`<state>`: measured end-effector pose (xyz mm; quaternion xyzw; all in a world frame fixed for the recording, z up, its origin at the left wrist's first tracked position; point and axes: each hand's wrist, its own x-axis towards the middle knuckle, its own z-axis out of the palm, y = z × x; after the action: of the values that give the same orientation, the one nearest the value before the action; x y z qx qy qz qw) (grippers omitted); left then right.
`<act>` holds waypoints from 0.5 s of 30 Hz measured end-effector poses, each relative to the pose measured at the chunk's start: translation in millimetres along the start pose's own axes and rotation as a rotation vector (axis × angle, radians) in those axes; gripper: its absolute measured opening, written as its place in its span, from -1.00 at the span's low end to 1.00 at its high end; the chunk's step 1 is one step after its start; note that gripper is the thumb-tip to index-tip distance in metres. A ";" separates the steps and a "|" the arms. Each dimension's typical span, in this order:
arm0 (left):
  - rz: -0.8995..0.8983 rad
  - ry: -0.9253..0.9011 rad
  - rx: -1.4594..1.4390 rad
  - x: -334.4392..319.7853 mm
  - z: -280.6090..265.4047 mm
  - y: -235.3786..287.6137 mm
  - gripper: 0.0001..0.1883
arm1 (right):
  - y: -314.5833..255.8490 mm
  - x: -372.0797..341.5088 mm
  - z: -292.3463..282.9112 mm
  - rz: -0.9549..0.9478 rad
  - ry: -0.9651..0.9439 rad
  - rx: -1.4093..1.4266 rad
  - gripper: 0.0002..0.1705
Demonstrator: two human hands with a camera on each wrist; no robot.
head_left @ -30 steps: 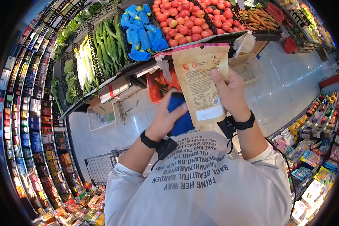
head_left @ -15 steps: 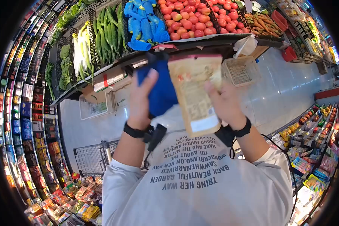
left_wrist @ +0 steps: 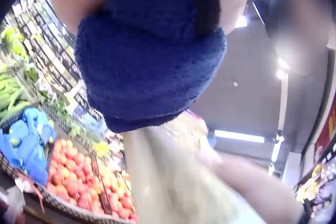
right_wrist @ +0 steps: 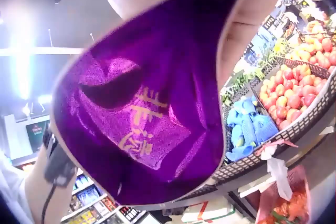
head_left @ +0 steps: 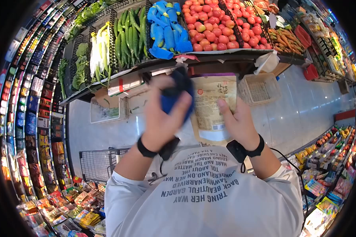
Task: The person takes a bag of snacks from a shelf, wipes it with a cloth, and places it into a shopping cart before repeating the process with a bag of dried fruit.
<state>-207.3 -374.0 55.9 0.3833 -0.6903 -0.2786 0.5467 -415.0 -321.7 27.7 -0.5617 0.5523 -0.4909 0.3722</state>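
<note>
The largest item ahead of you is the long, dark-edged produce surface [head_left: 233, 57]. It carries red, round tomatoes [head_left: 209, 29], blue mesh-wrapped produce [head_left: 168, 31] and long green cucumbers [head_left: 129, 37], divided by black lattice walls that presumably stop the kinds from mixing. The grey wire shopping cart [head_left: 95, 164] stands on the floor beyond your left elbow, likely parked there to leave both hands free. The pale, rectangular plastic crate [head_left: 261, 89] sits low beside the surface, to your right.

Locate the tan, printed, rectangular pouch [head_left: 207, 107] in front of your chest, between you and the surface. Your right hand [head_left: 242, 125] provides its grip: the thumb presses the near face at the side edge, and the fingers pass behind. This side pinch appears to leave the printing exposed towards you. The right wrist view shows a glossy purple panel [right_wrist: 142, 103] with gold characters, apparently the pouch's base.

Locate the dark blue, fuzzy, folded cloth [left_wrist: 149, 71] just beside the pouch. Your left hand [head_left: 156, 122] grips it, thumb across the near side; blur hides the exact finger placement. The fold probably makes the fabric compact enough for one hand. You cannot tell whether cloth and pouch touch.
</note>
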 end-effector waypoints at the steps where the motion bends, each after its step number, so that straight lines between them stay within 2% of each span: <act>1: 0.122 -0.131 0.069 -13.6 3.4 -6.1 -0.65 | -10.7 -1.4 -3.0 -0.013 -0.003 0.004 -0.64; 3: 0.139 -0.210 -0.064 -26.6 7.4 -10.9 -0.63 | -31.7 -5.5 -11.4 -0.048 -0.022 -0.152 -0.65; 4: 0.095 -0.147 0.053 -23.0 0.5 -13.3 -0.65 | -29.5 -8.6 -10.3 -0.170 0.036 -0.201 -0.69; 5: 0.030 -0.035 0.189 -15.2 -3.8 -19.1 -0.68 | -29.0 -11.8 -10.0 -0.170 0.052 -0.197 -0.69; 7: -0.428 0.095 -0.318 4.2 1.8 3.7 -0.70 | -28.8 -17.5 -9.4 -0.101 -0.012 -0.182 -0.73; 8: -0.403 0.093 -0.282 4.6 8.1 9.2 -0.70 | -21.1 -17.2 -5.5 -0.153 0.024 -0.209 -0.78; 9: -0.066 0.054 0.136 5.9 14.0 18.2 -0.70 | -17.3 -16.3 -5.0 -0.166 0.025 -0.208 -0.78; 11: 0.078 -0.059 0.032 0.7 36.1 27.6 -0.69 | -10.3 -14.8 -3.5 -0.350 0.011 -0.337 -0.80; 12: 0.086 -0.062 0.045 2.1 37.3 25.9 -0.69 | -4.7 -14.6 -2.5 -0.396 0.038 -0.360 -0.80; 14: -0.057 -0.073 -0.028 7.7 42.8 14.1 -0.71 | -6.8 -16.4 -5.1 -0.388 0.072 -0.369 -0.85; 15: -0.385 -0.023 -0.179 11.2 43.1 9.6 -0.74 | -7.3 -16.7 -9.2 -0.372 0.097 -0.393 -0.90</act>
<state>-252.4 -379.6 59.0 0.4550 -0.5828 -0.4425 0.5074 -420.5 -303.3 34.6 -0.6909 0.5414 -0.4604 0.1325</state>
